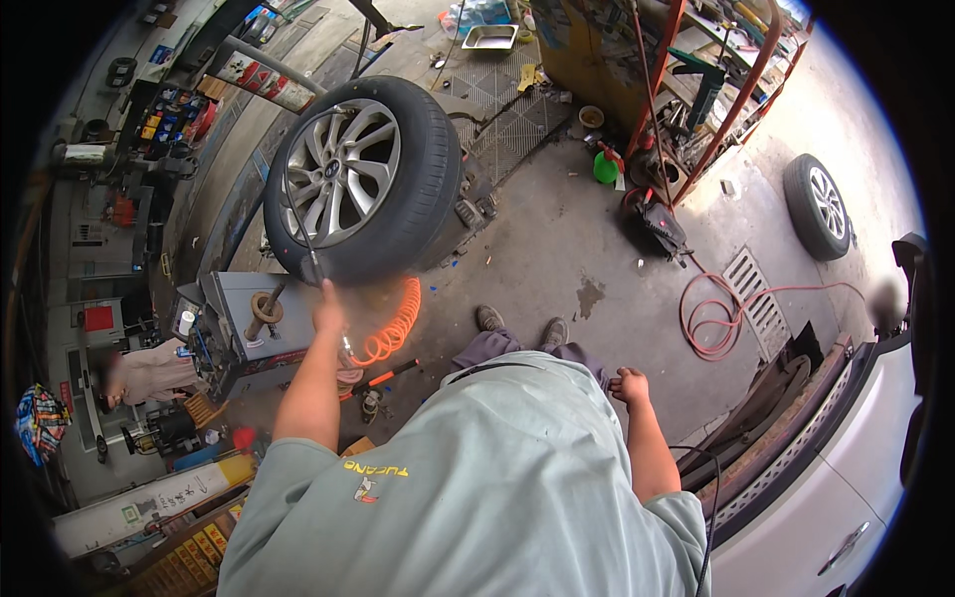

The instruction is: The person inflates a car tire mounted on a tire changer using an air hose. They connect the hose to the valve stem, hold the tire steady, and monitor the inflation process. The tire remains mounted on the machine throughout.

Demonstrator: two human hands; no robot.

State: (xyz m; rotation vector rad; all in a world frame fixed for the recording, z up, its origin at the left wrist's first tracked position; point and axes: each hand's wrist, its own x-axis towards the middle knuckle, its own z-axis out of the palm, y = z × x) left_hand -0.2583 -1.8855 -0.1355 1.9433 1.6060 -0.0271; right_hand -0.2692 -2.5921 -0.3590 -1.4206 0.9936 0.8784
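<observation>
A large black tire on a silver alloy wheel (348,169) stands tilted ahead of me to the left. My left hand (329,314) reaches to its lower edge, fingers closed around a tire inflator, most of which the hand hides. The inflator's thin dark hose (302,225) runs up across the wheel face. Just below that hand, a silver coupling (347,343) joins an orange coiled air hose (396,323), which hangs to its right. By my right side, my right hand (629,385) is low with fingers curled in; whether anything small is inside is hidden.
A grey machine cabinet (259,316) with a shaft stands left of the wheel. At right lie a red hose (701,328), a floor grate (758,298) and another wheel (818,207). A silver car (826,497) flanks me; a tool-laden rack (696,119) stands ahead right.
</observation>
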